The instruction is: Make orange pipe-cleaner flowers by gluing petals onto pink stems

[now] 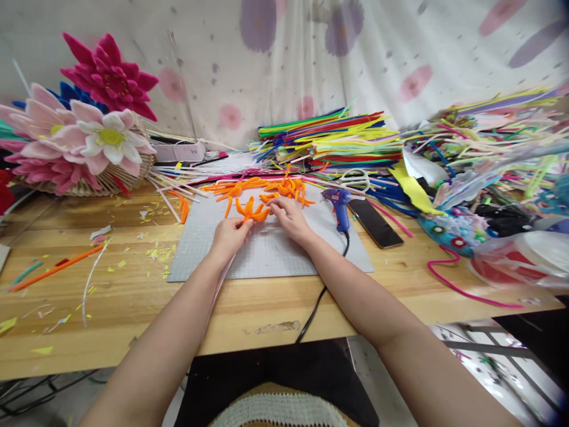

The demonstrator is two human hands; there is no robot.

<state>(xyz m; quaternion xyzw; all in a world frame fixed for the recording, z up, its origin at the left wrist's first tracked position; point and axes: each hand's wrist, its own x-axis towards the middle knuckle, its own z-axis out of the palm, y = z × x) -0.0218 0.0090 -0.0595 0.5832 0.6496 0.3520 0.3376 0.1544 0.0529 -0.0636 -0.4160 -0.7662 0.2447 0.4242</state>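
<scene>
My left hand [229, 238] is closed in a pinch on the base of an orange pipe-cleaner flower [250, 210], whose fuzzy petals spread upward. A thin pale stem [221, 282] runs down from that hand along the forearm. At the flower's right side, my right hand [290, 219] has its fingertips closed on a petal. More orange pipe-cleaner pieces [288, 188] lie just behind, on the grey cutting mat [195, 255]. To the right rests a blue glue gun [340, 211] with its black cord passing under my right forearm.
A black phone [377, 223] and white-handled scissors [355, 179] lie right of the mat. Bundles of coloured pipe cleaners [329, 139] line the back. Finished flowers [111, 136] stand at left, near yellow scraps [160, 252]. A plastic tub [520, 258] sits at right.
</scene>
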